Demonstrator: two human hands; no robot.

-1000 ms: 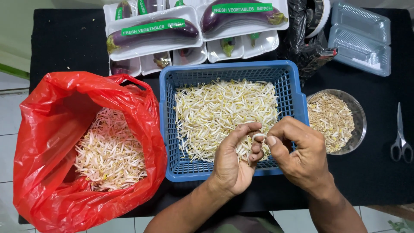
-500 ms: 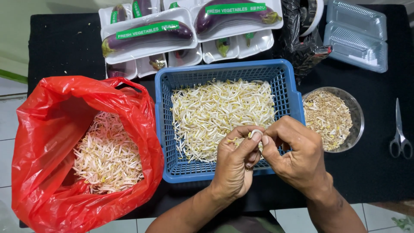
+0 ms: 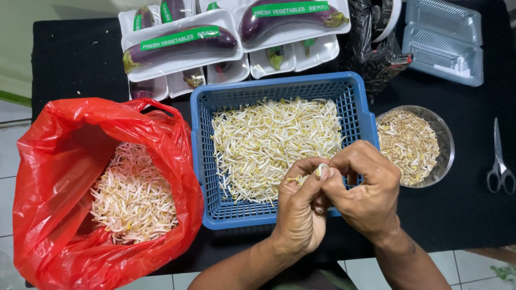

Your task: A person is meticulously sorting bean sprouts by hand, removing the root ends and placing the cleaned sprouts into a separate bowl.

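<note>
Head view: your left hand (image 3: 299, 215) and right hand (image 3: 361, 193) meet over the blue basket's (image 3: 355, 107) near edge — fingers pinched together on a bean sprout (image 3: 321, 171), with the red bag (image 3: 59, 161) at left and the metal bowl (image 3: 445, 140) at right.

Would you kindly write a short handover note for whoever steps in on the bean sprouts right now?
Left hand and right hand: together over the blue basket's near edge, fingertips pinching one bean sprout.
Blue basket: holds a wide layer of sprouts.
Red bag, left of basket: open, with a pile of sprouts.
Metal bowl, right of basket: brownish small bits.
Scissors: far right, untouched.
Done: apparently the basket's share. Left: apparently the bag's pile.
</note>
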